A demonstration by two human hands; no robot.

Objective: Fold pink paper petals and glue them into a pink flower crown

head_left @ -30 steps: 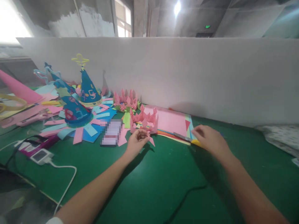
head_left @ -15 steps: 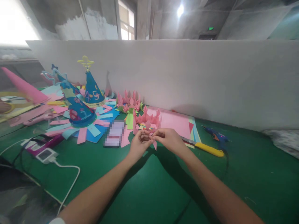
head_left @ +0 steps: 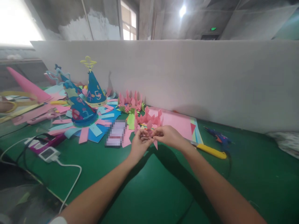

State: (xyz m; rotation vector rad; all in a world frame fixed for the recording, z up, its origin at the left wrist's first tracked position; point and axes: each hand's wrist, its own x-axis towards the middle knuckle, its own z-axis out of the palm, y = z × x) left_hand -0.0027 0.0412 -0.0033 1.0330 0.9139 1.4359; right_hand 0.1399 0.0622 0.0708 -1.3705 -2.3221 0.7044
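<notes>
Both my hands meet over the middle of the table, working on a small folded piece of pink paper (head_left: pixel 156 145). My left hand (head_left: pixel 139 144) pinches it from the left, fingers curled. From the right, my right hand (head_left: pixel 168 135) grips it between thumb and fingertips. One pointed end hangs below the fingers; the fingers hide much of the rest. Just behind them stands a pink paper crown (head_left: pixel 159 116) with pointed petals. Farther back is another pink crown (head_left: pixel 130 99) with green leaves at its base.
Left of my hands lies a phone (head_left: pixel 116 133). Blue cone hats (head_left: pixel 95 90) and paper strips crowd the left side, where another person's hand (head_left: pixel 4 105) shows. Right are stacked paper sheets (head_left: pixel 179 123), a yellow-handled knife (head_left: pixel 211 151) and a blue glue gun (head_left: pixel 217 135). A white cable (head_left: pixel 72 166) crosses the left.
The view has shifted slightly, so everything sits a little farther right. A pointed part of the pink piece now shows above my fingers. Both hands keep their pinch on it.
</notes>
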